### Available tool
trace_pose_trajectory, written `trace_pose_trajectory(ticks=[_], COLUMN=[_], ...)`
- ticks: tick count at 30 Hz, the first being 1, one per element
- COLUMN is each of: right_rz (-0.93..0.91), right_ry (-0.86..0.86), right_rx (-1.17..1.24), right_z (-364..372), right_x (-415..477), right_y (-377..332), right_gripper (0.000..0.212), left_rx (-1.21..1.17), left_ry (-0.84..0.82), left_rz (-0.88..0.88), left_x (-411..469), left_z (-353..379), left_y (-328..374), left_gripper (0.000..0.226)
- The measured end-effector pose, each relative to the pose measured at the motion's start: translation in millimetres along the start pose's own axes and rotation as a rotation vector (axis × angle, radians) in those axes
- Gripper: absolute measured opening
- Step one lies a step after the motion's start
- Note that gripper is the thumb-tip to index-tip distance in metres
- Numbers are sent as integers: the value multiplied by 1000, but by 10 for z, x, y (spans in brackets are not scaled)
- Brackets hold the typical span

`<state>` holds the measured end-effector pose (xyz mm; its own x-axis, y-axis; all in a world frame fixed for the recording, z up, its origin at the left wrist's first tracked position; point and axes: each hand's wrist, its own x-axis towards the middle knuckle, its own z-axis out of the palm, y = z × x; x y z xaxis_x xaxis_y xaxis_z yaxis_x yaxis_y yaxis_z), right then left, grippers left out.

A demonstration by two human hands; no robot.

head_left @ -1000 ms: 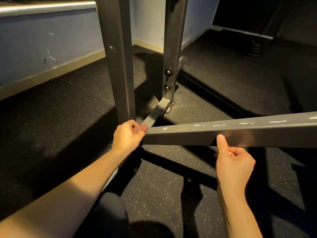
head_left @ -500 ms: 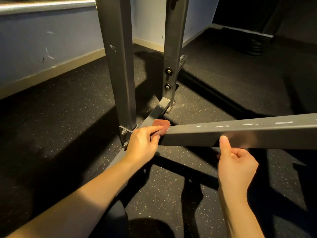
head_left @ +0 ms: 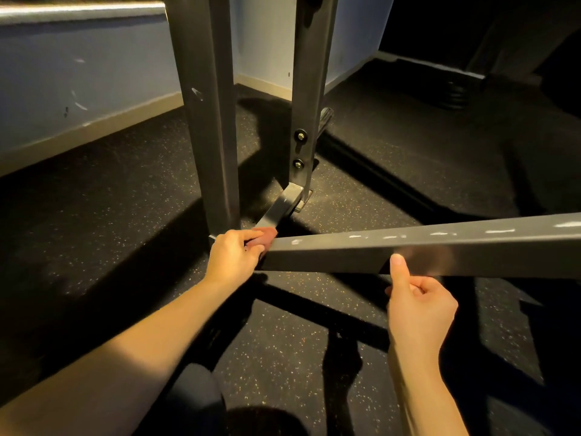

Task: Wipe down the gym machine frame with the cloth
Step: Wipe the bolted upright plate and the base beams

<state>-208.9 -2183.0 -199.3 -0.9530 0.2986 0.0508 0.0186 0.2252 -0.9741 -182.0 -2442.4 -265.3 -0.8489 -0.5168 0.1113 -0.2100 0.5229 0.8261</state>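
The fingers (head_left: 251, 237) of the left hand (head_left: 234, 258) are curled shut, pinching a small reddish cloth (head_left: 267, 236) against the near end of the slanted grey bar (head_left: 408, 247), so that only a folded corner of the cloth shows past the knuckles. The right hand (head_left: 419, 305) is closed in a loose fist just under the same bar, thumb raised and pressed flat to the bar's side face, holding nothing. The cloth looks soft, light and easily bunched; it seems best gripped as it is now, wadded under the fingertips so a flat pad meets the metal, and it will likely drag rather than slide on the painted surface. The frame is stiff, heavy steel tube and should take firm pressure without shifting; its top edge carries pale scuffs or chipped paint. Behind the left hand rise two grey uprights (head_left: 204, 121), the farther one bolted to a low brace (head_left: 283, 204) that runs along the speckled black rubber floor (head_left: 125, 199). No container is in view.
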Motion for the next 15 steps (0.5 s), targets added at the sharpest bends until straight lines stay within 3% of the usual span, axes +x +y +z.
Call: trace_pose_trajectory(ticks=[6,11,15], right_rz=[-7,-8,17], right_ry=[4,-4,0], right_rx=[-25,-20,-13], right_z=[13,16,36], right_x=[-1,3,9], right_y=[9,14,8], right_gripper=[47,47,46], left_rx=[2,118,38], left_ry=[-34,-30,-25], left_rz=[210,111,236], left_x=[-214,21,-232], left_z=[181,13,219], left_y=[333,130,476], left_gripper=[31,32,30])
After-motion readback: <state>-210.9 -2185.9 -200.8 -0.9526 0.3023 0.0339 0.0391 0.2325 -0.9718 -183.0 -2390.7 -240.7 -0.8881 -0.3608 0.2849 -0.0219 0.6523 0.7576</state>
